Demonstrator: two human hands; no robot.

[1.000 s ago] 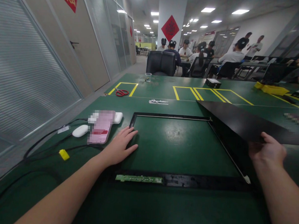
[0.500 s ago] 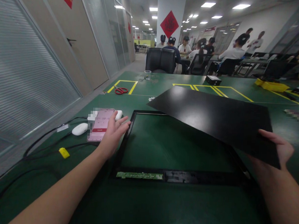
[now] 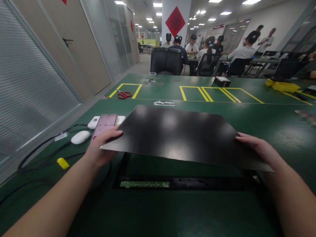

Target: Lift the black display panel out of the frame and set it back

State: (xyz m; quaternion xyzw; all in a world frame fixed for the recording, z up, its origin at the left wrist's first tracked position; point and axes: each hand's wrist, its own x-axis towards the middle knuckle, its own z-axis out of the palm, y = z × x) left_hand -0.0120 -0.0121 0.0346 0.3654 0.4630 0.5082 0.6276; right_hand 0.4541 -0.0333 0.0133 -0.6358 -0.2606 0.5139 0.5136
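Green surface (image 3: pixel 221 219), black panel (image 3: pixel 178 133) level above black frame (image 3: pixel 197 183), L hand (image 3: pixel 100 147) & R hand (image 3: pixel 261 151) each w/ grip clamped on panel edge.

both hands (image 3: pixel 101 149) gripping, arms extended

Black glossy panel (image 3: pixel 180 135); dark green bench (image 3: pixel 278 127) with yellow line markings (image 3: pixel 193 92); red scissors (image 3: pixel 123 94); white mouse (image 3: pixel 80 137).
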